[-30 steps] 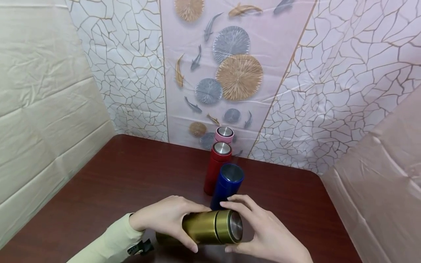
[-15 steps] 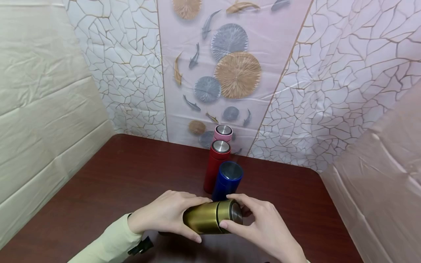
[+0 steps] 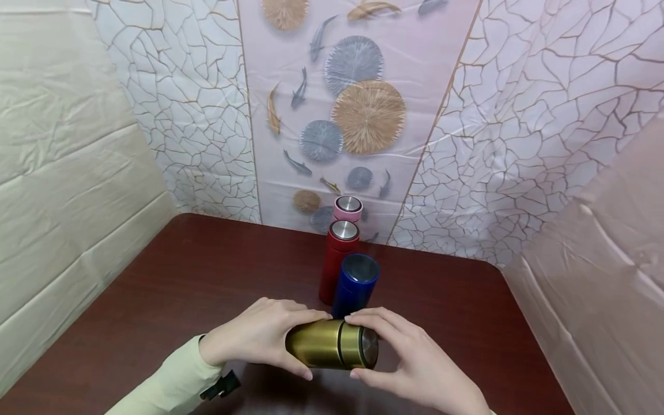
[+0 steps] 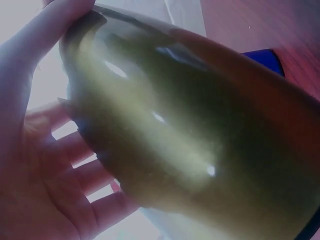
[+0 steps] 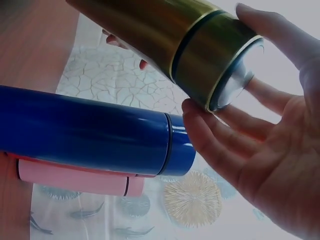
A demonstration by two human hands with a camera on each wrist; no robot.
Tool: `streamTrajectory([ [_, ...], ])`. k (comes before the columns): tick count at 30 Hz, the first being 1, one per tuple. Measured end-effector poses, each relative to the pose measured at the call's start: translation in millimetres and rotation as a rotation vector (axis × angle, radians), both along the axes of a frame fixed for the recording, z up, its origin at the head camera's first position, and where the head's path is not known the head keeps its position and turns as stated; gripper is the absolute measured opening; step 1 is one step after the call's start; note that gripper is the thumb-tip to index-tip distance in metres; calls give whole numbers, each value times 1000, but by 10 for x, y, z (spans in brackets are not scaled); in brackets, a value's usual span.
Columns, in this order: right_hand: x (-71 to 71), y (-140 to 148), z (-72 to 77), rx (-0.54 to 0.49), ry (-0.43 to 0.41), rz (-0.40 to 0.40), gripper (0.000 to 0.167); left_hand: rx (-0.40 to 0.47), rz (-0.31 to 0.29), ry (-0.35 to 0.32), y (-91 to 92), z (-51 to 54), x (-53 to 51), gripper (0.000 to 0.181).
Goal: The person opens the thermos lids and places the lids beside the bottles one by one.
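A gold thermos flask point(image 3: 313, 344) lies sideways in the air, its steel-topped lid point(image 3: 360, 347) pointing right. My left hand point(image 3: 261, 334) grips its body, with the thumb below and fingers over the far side. My right hand point(image 3: 415, 357) spans the lid, fingertips on its upper edge and thumb at the lower edge. The right wrist view shows the thumb point(image 5: 270, 25) and fingers point(image 5: 215, 140) on opposite sides of the lid. A dark seam line separates lid from body. Just behind stands a blue thermos point(image 3: 355, 288), partly hidden by the gold one.
A red thermos point(image 3: 337, 259) stands upright behind the blue one, and a pink thermos point(image 3: 347, 208) behind that, in a row. The dark red-brown table point(image 3: 233, 259) ends at a patterned cloth wall point(image 3: 207, 144). Plain cloth hangs at both sides.
The gold thermos has risen slightly since a second ago. My right thumb moved onto the lid's front, then back to its lower edge, and the fingers shifted around the lid. The left hand keeps its grip.
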State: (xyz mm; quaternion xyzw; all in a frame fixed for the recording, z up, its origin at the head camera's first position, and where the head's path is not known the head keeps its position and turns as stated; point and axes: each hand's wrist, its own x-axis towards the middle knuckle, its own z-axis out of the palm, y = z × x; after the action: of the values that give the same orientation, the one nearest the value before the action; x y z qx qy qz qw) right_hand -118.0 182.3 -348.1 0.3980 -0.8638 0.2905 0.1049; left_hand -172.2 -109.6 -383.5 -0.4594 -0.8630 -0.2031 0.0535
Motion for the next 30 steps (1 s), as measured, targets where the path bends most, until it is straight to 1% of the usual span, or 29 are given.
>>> streamTrajectory([
  [2,2,-5,3,37,22,18,63,-16,8,-2,-24,4,3,81],
  [4,8,-20,5,52,43,38,63,-29,16,-7,-50,11,9,81],
  [7,23,-30,9,59,49,34,63,-30,20,-11,-66,19,20,82],
  [12,31,16,3,39,5,-28,67,-3,0,-22,5,-1,20,82],
  [15,23,41,-40,21,-6,-64,65,4,-2,-28,44,-33,23,82],
  [17,6,34,-79,5,-41,-81,62,2,-1,-35,32,-48,25,82],
  [19,-4,19,-116,-9,-76,-87,59,0,5,-36,5,-64,30,82],
  [22,-15,-4,-151,-26,-107,-76,55,2,7,-27,-33,-83,31,82],
  [25,-21,-7,-150,-20,-88,-60,53,5,9,-9,-46,-88,15,81],
  [27,-30,2,-137,-5,-61,-46,54,6,7,-2,-44,-87,0,82],
  [30,-58,15,-114,21,5,-21,57,4,6,10,-36,-73,-30,81],
])
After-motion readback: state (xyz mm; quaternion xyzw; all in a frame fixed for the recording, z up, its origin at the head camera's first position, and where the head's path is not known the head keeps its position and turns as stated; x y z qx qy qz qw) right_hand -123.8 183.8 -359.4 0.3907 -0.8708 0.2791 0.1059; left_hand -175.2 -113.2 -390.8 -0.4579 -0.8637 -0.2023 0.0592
